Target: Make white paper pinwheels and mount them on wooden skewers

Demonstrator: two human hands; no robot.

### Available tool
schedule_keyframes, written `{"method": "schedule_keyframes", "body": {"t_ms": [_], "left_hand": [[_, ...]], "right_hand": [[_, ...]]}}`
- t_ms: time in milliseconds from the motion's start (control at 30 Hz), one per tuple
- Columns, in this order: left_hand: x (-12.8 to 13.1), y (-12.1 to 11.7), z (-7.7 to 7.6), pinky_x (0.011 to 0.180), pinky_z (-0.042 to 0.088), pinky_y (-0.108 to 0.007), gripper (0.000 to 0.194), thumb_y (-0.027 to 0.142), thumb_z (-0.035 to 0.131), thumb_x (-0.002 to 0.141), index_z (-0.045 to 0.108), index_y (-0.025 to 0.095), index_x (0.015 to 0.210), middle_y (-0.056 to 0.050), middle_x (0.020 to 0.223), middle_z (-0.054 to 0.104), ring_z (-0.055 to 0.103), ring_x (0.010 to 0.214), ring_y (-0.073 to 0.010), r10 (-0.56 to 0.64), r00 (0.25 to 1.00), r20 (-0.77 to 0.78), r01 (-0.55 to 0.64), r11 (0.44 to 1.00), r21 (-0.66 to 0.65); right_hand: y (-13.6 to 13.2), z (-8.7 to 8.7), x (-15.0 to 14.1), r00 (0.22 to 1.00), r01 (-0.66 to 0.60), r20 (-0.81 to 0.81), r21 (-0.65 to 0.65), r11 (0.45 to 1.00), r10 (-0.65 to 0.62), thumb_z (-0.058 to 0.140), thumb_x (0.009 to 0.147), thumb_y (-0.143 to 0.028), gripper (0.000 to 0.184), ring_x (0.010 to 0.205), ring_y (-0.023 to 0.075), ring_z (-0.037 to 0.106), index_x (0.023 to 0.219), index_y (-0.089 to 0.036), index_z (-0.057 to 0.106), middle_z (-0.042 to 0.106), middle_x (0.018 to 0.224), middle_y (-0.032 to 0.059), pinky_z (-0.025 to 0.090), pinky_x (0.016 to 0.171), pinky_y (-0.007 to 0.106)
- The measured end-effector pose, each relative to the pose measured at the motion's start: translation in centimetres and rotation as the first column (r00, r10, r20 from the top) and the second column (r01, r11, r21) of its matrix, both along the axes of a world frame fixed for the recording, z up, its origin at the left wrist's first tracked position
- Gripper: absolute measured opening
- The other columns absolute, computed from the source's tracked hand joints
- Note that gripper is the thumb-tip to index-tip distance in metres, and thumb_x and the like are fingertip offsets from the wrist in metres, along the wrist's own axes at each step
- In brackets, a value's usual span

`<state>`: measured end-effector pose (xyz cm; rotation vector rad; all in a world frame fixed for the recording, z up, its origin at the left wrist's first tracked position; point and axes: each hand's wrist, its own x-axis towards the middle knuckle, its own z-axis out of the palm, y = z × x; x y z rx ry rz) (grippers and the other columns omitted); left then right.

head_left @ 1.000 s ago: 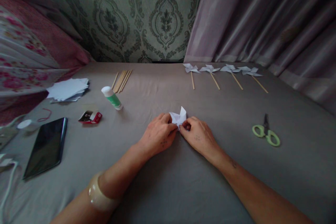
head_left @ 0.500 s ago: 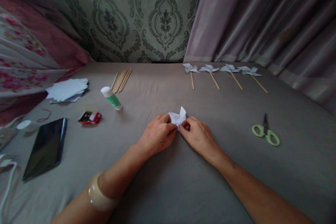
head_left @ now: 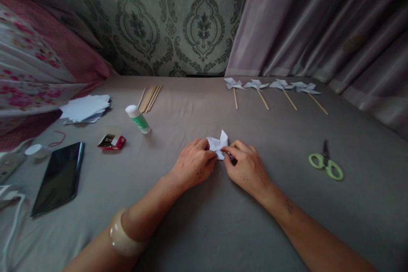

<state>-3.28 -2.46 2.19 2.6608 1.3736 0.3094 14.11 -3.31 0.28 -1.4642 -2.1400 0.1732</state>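
Observation:
A white paper pinwheel [head_left: 218, 143] without a stick lies on the grey cloth in front of me, one blade pointing up and away. My left hand [head_left: 198, 160] pinches its left and near side, fingers curled over the paper. My right hand [head_left: 245, 162] is closed on the pinwheel's right side, with thumb and forefinger near its middle. Parts of the blades are hidden under both hands. Farther back on the right lie several finished pinwheels on wooden sticks, among them one pinwheel [head_left: 234, 84] at the left end of the row.
Green-handled scissors [head_left: 325, 165] lie to the right. On the left are a glue stick [head_left: 138, 120], wooden sticks [head_left: 151, 98], a small red box [head_left: 112, 142], a paper stack [head_left: 85, 108], a phone [head_left: 59, 178], a white cap [head_left: 37, 151] and a white cable [head_left: 14, 225].
My right thumb and forefinger have shifted from the pinwheel's near edge toward its middle. The left hand keeps its grip. The whole view has moved slightly.

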Motion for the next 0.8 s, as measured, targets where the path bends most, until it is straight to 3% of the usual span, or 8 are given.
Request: {"method": "schedule_keyframes", "body": {"t_ms": [800], "left_hand": [[-0.06,0.07,0.07,0.079,0.044,-0.032,0.023,0.023,0.051,0.087,0.074,0.022,0.09,-0.007,0.088,0.059,0.053,0.086,-0.0192,-0.008,0.999,0.054,0.008,1.0,-0.014]], "right_hand": [[0.33,0.93,-0.18,0.96,-0.114,0.247,-0.076,0.991,0.129,0.05,0.086,-0.014,0.025,0.089,0.0222,0.052,0.1,-0.021,0.07,0.062,0.093,0.008,0.034,0.078,0.034]]}}
